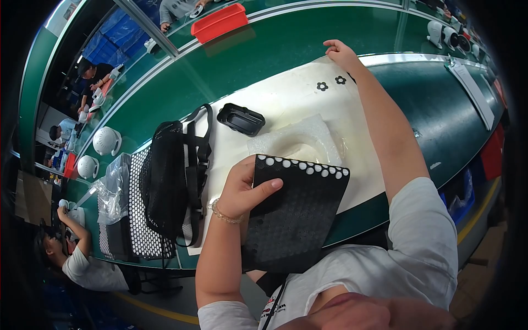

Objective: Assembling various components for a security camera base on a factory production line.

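left hand [242, 192] grips a black perforated panel [294, 212] (thumb on top); right hand [341, 55] pinches the white mat's [286, 102] far edge.

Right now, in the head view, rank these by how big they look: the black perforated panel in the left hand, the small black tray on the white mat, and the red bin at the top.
1. black perforated panel, though it is nearest the camera.
2. red bin and small black tray look about alike; the bin is farther off, so no ranking.
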